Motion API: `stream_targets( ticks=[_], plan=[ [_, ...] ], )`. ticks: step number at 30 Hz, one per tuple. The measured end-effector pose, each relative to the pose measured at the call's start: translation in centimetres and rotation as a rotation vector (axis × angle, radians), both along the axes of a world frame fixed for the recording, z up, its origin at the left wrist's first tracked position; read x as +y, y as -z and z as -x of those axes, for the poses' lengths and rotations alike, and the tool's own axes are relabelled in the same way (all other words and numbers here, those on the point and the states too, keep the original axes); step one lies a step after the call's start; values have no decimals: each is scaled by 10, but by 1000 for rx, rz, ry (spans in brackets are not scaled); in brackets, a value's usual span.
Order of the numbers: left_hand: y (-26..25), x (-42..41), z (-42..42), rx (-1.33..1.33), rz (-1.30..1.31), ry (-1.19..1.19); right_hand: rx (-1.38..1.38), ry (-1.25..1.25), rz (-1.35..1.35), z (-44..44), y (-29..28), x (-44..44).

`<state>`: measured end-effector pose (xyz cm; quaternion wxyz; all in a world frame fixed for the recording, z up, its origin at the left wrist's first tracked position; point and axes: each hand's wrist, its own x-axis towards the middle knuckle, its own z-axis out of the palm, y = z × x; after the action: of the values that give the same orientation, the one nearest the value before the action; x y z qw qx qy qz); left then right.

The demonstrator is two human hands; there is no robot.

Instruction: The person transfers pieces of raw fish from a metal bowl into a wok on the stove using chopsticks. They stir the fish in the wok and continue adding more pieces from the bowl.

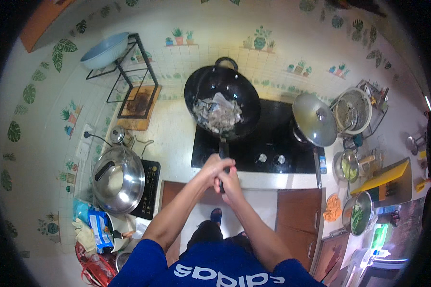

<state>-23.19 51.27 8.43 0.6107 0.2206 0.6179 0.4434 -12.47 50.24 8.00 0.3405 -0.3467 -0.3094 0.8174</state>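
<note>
A black wok (246, 91) tilts over the left part of the black glass hob (276, 132), its small loop handle pointing to the back wall. Inside lies a heap of greyish, wet-looking food (217, 113) with some dark, silvery pieces; what it is I cannot tell. Both of my hands are wrapped around the wok's long black handle (223, 149). My left hand (215, 168) grips it nearer the pan, and my right hand (230, 186) holds it close to the end. The fingers overlap, hiding part of the grip.
Right of the wok stands a lidded pan (314, 120). A steel domed lid (118, 179) covers a vessel on the induction cooker (151, 186) at left. Behind that are a wooden board (149, 116) and black rack (143, 61). A bowl of greens (357, 217) sits far right.
</note>
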Motion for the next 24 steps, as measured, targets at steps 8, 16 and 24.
stream_targets(
  ticks=[8, 16, 24],
  plan=[
    [-18, -1, -1, -68, 53, 4, 45, -85, 54, 0, 12, 9],
    [-10, 15, 6, -68, 81, 81, 83, -44, 16, 7, 13, 20],
    [13, 11, -7, -8, -38, 11, 55, -22, 58, -5, 8, 12]
  ],
)
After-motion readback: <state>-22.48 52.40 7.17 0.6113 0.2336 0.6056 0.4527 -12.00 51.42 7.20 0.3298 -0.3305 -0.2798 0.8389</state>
